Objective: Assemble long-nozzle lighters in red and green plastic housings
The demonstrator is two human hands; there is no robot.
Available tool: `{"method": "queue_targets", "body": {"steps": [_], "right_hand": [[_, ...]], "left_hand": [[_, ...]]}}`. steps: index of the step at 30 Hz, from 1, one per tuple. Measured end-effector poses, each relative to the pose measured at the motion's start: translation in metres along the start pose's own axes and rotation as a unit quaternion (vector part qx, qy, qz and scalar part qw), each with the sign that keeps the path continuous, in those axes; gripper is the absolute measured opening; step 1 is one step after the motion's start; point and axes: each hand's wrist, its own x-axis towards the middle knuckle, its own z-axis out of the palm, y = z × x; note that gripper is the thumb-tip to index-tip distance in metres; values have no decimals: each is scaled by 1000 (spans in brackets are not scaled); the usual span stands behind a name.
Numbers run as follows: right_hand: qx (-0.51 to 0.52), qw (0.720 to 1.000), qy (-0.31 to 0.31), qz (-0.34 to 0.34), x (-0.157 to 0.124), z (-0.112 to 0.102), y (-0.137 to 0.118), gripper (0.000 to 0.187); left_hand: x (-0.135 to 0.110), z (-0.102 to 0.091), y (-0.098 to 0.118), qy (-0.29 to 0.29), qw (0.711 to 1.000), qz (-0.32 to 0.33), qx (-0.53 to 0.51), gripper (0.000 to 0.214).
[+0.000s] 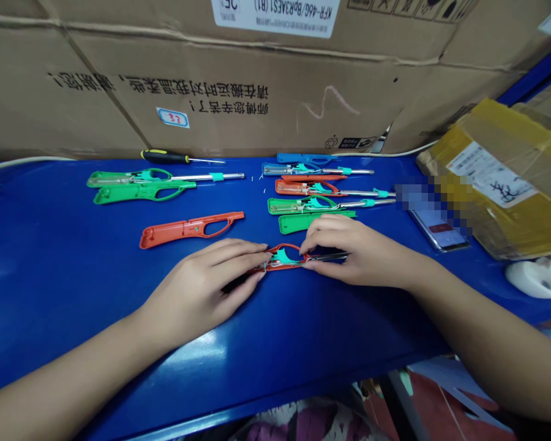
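Head view: cardboard carton (pixel 326 79) is the biggest thing, standing beyond the held red lighter (pixel 284 267); contents hidden. Blue table (pixel 326 331) runs under that lighter, which lies at its near middle between both hands. Yellow-taped box (pixel 509 184), right of and beyond the lighter, white label on it, insides can't be seen.

Left hand (pixel 211 275) is on the lighter's handle end: fingers curled over the top, thumb below, small gap, gripping it. Right hand (pixel 362 248) is at its tube end: index finger and thumb pinched in by the trigger loop, other fingers bent over the metal tube.

Uncovered lighters, internals sitting in half shells: green lighter (pixel 119 179) beyond-left of the held one; blue lighter (pixel 275 169), second red lighter (pixel 294 187) and second green lighter (pixel 289 205) stacked in rows straight beyond it. Each carries a clear tank, teal trigger, metal tube.

Phone (pixel 434 223) to its right, partly pixelated. Loose half shells: red cover (pixel 179 231) to its left, hollow side up; green cover (pixel 294 223) just beyond it. Screwdriver (pixel 165 156), black and yellow, farther beyond-left. Smallest: teal trigger (pixel 282 257), seated inside the held shell.
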Motion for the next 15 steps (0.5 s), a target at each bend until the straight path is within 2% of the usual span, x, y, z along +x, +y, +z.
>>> {"method": "queue_targets", "body": {"steps": [3, 7, 9, 11, 12, 13, 15], "right_hand": [[-2, 999, 42, -8, 2, 2, -2, 18], [-54, 996, 66, -27, 4, 9, -7, 25], [-90, 993, 65, -40, 5, 15, -8, 27], [-116, 991, 53, -51, 5, 20, -9, 36], [-126, 990, 43, -54, 6, 21, -10, 40], [-137, 988, 32, -56, 6, 23, -10, 43], [-160, 985, 5, -59, 7, 25, -12, 47]], "left_hand": [[5, -17, 0, 23, 999, -14, 24, 28], [12, -56, -13, 27, 988, -39, 147, 33], [12, -74, -25, -34, 977, -61, 199, 37], [10, -85, -38, -89, 968, -65, 224, 54], [8, -88, -44, -129, 960, -90, 230, 64], [6, -89, -49, -137, 956, -101, 237, 72], [3, -89, -55, -170, 947, -126, 241, 72]]}}
